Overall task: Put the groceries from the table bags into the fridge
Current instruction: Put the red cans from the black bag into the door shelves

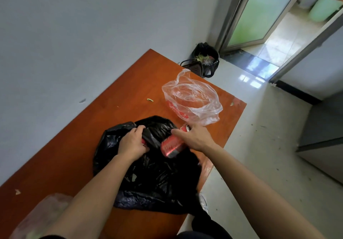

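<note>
A red can [171, 146] lies tilted in the right hand [194, 138], whose fingers and thumb curl around its upper end, just over the open mouth of the black bag [154, 183]. Just beside it, the left hand [132, 144] clenches a fold of that bag's rim, with a bit of red showing under its palm. Beyond the right hand a crumpled clear bag [193, 101] sits on the orange-brown table [111, 99], and farther past it a black bin [206, 58] stands on the floor.
</note>
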